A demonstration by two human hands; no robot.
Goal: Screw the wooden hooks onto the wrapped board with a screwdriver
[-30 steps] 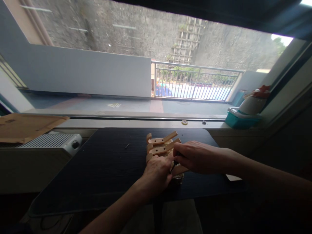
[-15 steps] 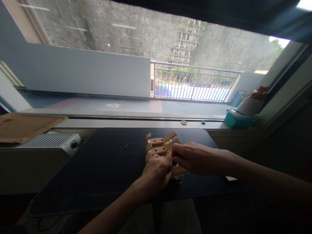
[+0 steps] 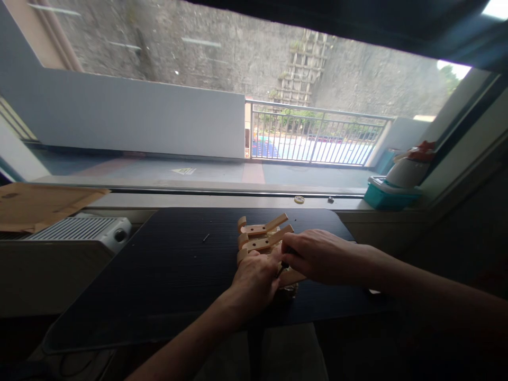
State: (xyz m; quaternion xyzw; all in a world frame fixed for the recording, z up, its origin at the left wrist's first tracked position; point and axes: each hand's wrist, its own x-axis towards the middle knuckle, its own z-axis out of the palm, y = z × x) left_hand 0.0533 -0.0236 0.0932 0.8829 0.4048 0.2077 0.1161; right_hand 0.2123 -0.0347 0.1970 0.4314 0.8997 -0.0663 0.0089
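A row of pale wooden hooks (image 3: 260, 243) with dark screw holes sits on the black table, over a base partly wrapped in clear plastic. My left hand (image 3: 256, 275) is closed on the nearest wooden hooks, pressing them down; its fingertips are partly hidden. Just to its right, my right hand (image 3: 311, 254) is closed around a dark screwdriver (image 3: 283, 265). Most of the handle is covered by the fingers. The thin shaft slants down beside my left fingers, and its tip cannot be seen.
On the black table (image 3: 159, 275) lies a small screw (image 3: 206, 237). A yellow tape roll (image 3: 299, 199) and a small dark object (image 3: 330, 200) rest on the windowsill. A teal box (image 3: 391, 196) stands at right, cardboard (image 3: 47, 206) over a white heater (image 3: 79, 233) at left.
My right hand has turned and shifted very slightly right, so a bit more of the screwdriver shows. My left hand and the wooden hooks stay in place.
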